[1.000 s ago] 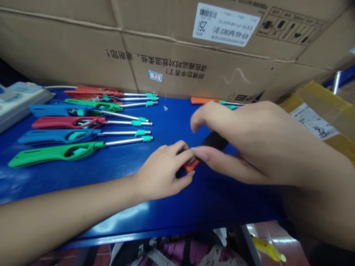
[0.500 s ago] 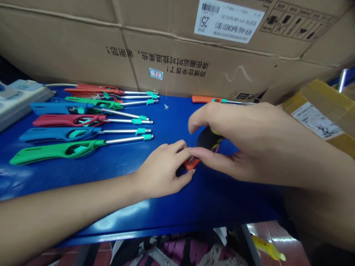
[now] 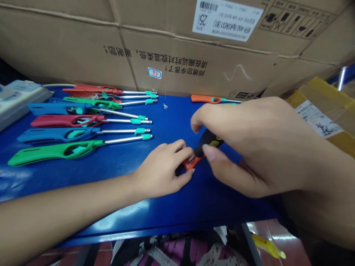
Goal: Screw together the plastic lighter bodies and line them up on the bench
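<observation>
My left hand (image 3: 163, 168) presses down on the table with its fingers closed round an orange lighter (image 3: 191, 164); most of the lighter is hidden by both hands. From the right reaches my right hand (image 3: 249, 147), holding a screwdriver (image 3: 206, 142) with a black and yellow handle. Its thumb lies against the handle, while the index finger curves above it. The handle leans toward the orange lighter and a short bit of metal shows there; the tip itself is hidden.
Several long-necked lighters, among them a green lighter (image 3: 52, 152), lie in a row at the left on the blue table (image 3: 116, 166). Another orange lighter (image 3: 206, 98) lies at the back. A large cardboard box (image 3: 83, 48) walls off the rear; a smaller taped box (image 3: 313, 99) stands right.
My right hand has turned and its thumb has slid down along the screwdriver handle. The handle sits lower, nearer my left fingers. My left hand stays in place.
</observation>
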